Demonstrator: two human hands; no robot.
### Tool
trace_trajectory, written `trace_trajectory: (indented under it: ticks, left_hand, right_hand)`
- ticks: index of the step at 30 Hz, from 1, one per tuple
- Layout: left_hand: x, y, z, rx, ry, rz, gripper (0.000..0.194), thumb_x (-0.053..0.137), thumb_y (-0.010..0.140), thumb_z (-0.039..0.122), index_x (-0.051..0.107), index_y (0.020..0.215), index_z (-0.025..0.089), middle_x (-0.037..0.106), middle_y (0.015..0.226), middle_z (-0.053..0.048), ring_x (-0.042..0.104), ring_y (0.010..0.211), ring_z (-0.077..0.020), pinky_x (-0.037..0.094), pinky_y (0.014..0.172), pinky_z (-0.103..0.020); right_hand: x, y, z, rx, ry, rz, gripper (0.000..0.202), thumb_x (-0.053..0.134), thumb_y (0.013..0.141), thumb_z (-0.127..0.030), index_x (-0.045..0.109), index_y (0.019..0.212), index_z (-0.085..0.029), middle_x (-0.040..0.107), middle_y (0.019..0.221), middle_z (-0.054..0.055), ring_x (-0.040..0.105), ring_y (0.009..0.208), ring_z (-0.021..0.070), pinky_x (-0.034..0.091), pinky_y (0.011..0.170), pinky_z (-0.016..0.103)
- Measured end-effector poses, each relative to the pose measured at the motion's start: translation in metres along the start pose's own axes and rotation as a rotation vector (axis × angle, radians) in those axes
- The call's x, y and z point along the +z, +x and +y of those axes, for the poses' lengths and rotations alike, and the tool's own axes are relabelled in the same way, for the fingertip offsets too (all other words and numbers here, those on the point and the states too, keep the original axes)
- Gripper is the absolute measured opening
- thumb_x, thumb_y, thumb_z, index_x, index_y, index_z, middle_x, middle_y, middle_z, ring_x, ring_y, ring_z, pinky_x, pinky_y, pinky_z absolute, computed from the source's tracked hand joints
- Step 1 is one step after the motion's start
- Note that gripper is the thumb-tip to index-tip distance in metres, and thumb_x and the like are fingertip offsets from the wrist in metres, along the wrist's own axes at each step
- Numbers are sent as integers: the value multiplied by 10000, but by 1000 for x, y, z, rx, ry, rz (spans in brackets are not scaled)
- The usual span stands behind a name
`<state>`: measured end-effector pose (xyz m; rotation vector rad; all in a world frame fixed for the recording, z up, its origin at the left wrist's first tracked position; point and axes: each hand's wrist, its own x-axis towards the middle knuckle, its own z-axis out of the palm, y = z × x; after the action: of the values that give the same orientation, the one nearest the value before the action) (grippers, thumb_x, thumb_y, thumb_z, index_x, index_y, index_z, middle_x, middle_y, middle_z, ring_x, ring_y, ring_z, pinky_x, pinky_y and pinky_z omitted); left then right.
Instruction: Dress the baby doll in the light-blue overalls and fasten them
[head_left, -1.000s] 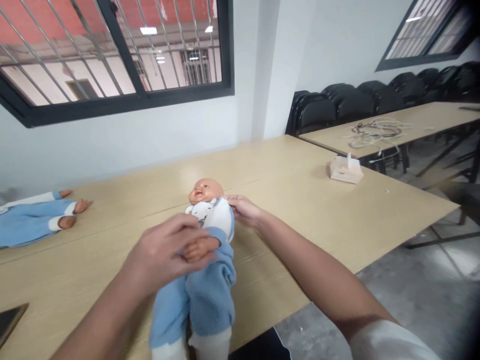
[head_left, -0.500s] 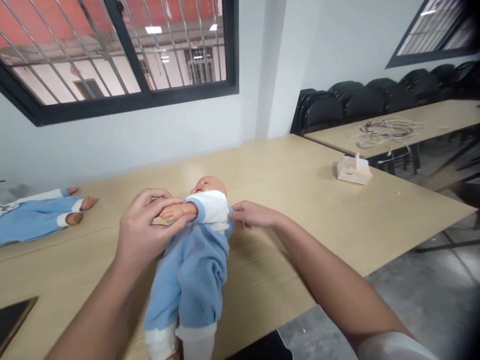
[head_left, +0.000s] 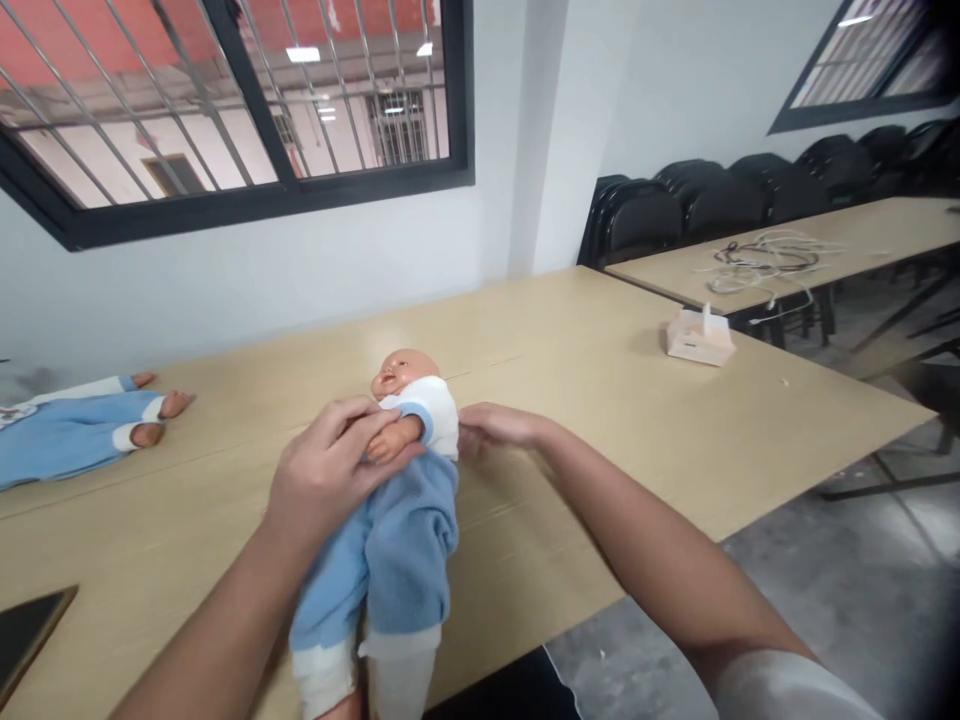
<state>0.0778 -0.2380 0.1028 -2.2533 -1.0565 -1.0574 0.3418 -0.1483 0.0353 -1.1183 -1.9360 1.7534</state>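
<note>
A baby doll (head_left: 411,510) in a white top and light blue trousers lies face up on the table, tipped a little to the left, its head away from me. My left hand (head_left: 330,465) is closed around the doll's near forearm, thumb beneath and fingers over the blue-trimmed cuff. At the doll's other side, my right hand (head_left: 495,425) holds the edge of its top; the fingertips are blurred and partly hidden behind the body. The doll's far arm cannot be seen.
A second doll (head_left: 82,425) in blue and white lies at the left. A dark flat panel (head_left: 30,635) sits at the near left edge. A pale tissue box (head_left: 700,338) stands right of centre. Cables (head_left: 772,262) lie on the farther table, with black folding chairs (head_left: 645,215) behind it.
The doll has rolled slightly to the left, its face turning that way. My left hand has moved right across its body with the forearm. My right hand's fingers have slipped farther behind its side.
</note>
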Motion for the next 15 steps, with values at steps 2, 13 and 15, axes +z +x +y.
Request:
trace_trajectory:
  ticks: [2, 13, 15]
  left_hand:
    - [4, -2, 3, 10, 20, 6, 319, 750, 902, 438, 690, 1144, 238, 684, 1066, -61, 694, 954, -197, 580, 861, -299]
    - [56, 34, 51, 367, -62, -524, 194, 496, 1027, 234, 680, 992, 182, 660, 1010, -89, 635, 911, -217, 512, 712, -324]
    - [63, 40, 68, 437, -51, -585, 179, 490, 1019, 198, 665, 993, 173, 656, 993, -96, 623, 922, -238, 500, 697, -339]
  right_hand:
    - [-11, -18, -7, 68, -56, -223, 407, 644, 874, -507, 734, 1011, -134, 749, 1003, 124, 704, 830, 203, 515, 593, 251]
    - [-24, -19, 3, 155, -100, 27, 208, 573, 812, -277, 718, 805, -127, 750, 748, 97, 690, 611, 188, 520, 562, 279]
    - [-31, -22, 0, 138, -156, 206, 203, 554, 807, -263, 675, 705, -136, 698, 629, 81, 637, 546, 182, 479, 531, 276]
